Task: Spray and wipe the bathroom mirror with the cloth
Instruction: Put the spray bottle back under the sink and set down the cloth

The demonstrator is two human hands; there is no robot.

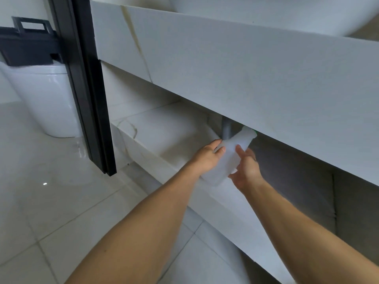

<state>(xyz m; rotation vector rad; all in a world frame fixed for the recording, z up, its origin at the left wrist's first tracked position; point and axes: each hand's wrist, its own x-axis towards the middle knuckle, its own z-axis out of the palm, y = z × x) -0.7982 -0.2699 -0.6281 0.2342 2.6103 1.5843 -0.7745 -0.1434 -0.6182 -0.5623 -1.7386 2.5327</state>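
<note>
A translucent white spray bottle (pixel 230 156) with a bit of green at its top lies tilted over the lower shelf (pixel 162 128) under the vanity counter, blurred by motion. My left hand (pixel 207 157) grips its left side with fingers curled over it. My right hand (pixel 246 171) is at its right side, thumb up against the bottle and fingers loosely spread. The bottle's nozzle end sits half hidden behind the counter's front panel (pixel 235 64). No mirror or cloth shows in this view.
A grey drain pipe (pixel 226 128) drops behind the bottle. A white basin (pixel 266 13) sits on the counter top. A black door frame (pixel 86 89) stands at left, with a white toilet (pixel 47 99) and black holder (pixel 26 44) beyond it. Glossy floor tiles (pixel 51 201) lie below.
</note>
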